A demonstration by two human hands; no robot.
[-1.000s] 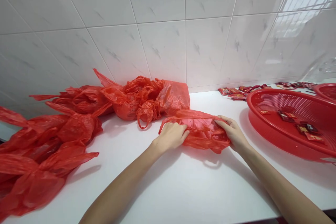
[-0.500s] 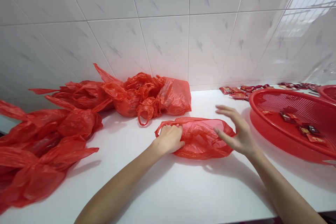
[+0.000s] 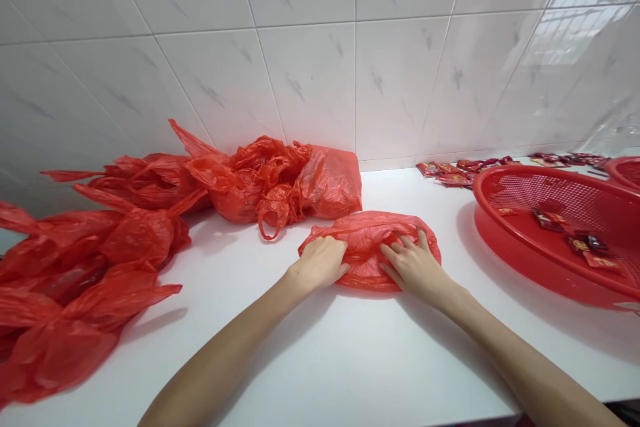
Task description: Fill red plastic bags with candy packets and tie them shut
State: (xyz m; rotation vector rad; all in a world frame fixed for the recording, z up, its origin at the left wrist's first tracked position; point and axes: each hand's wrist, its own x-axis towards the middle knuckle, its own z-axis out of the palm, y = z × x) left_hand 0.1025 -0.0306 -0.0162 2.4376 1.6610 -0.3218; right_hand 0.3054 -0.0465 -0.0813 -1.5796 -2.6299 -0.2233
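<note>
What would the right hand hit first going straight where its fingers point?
The right hand rests on the red bag; beyond it, probably the crumpled bags by the wall, though depth is unclear.

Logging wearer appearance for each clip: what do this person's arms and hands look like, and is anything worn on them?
The left forearm and right forearm are bare right to the frame's bottom edge, with no sleeve in view. The left hand and right hand wear no gloves. No watch, bracelet or ring shows on the wrists or visible fingers.
</note>
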